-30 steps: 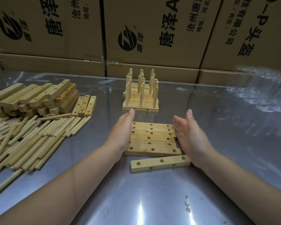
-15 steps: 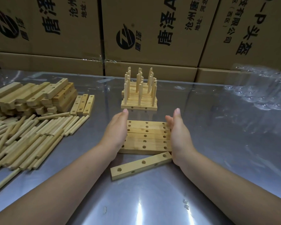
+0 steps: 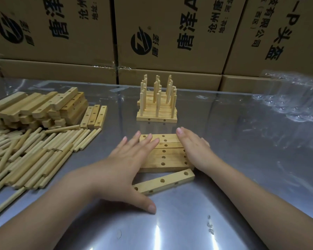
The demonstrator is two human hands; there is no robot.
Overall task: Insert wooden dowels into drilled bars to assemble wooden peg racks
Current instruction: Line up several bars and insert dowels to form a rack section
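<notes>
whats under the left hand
The left hand lies flat over the left ends of the drilled bars set side by side. Their left holes are covered, so nothing else beneath can be seen.

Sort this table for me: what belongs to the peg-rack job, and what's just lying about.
Job: row of drilled bars, loose drilled bar, dowel pile, stacked bars, finished peg racks.
Lying about: cardboard boxes, clear plastic packaging.

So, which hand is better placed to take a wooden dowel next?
Left. The pile of loose pale wooden dowels lies nearer the left hand; the right hand rests at the other end of the drilled wooden bars.
</notes>
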